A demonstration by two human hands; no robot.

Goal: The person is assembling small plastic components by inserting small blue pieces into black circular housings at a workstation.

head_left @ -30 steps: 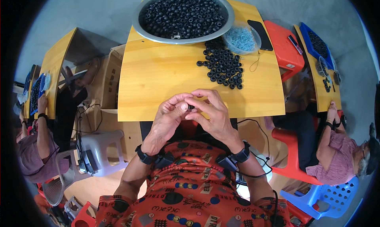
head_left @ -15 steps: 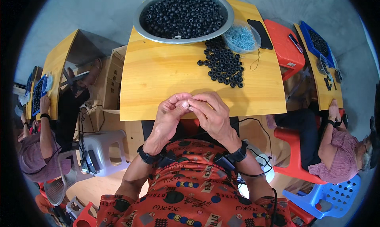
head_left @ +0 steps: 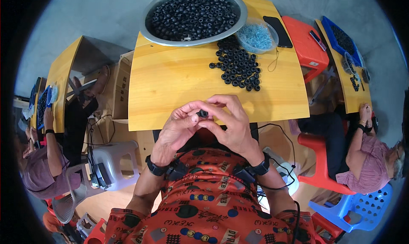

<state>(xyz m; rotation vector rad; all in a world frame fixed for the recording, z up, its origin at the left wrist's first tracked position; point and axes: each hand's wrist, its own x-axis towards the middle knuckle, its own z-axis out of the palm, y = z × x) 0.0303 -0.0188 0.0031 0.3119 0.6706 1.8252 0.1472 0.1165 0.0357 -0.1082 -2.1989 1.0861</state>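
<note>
My left hand [head_left: 178,124] pinches a small black round hollow part [head_left: 202,113] between thumb and fingers, with its opening showing. Beside it, my right hand [head_left: 232,124] has its thumb and fingers apart; its fingertips come close to the part, and whether they touch it is unclear. Both hands are over the near edge of the yellow wooden table [head_left: 170,80]. Farther off on the tabletop lies a loose pile of similar black parts [head_left: 240,69]. Behind the pile, a clear plastic tub [head_left: 275,36] holds many small pale-blue pieces, too small to make out.
A large metal basin [head_left: 147,29] full of black parts stands at the far side. A dark phone [head_left: 279,31] and a thin cord loop [head_left: 273,61] lie at the right. A red stool [head_left: 304,44] adjoins the table. Co-workers sit at tables on both sides.
My right fingers have spread away from the pinch they made against my left fingertips. The black part now shows in my left hand. The view has shifted slightly.
</note>
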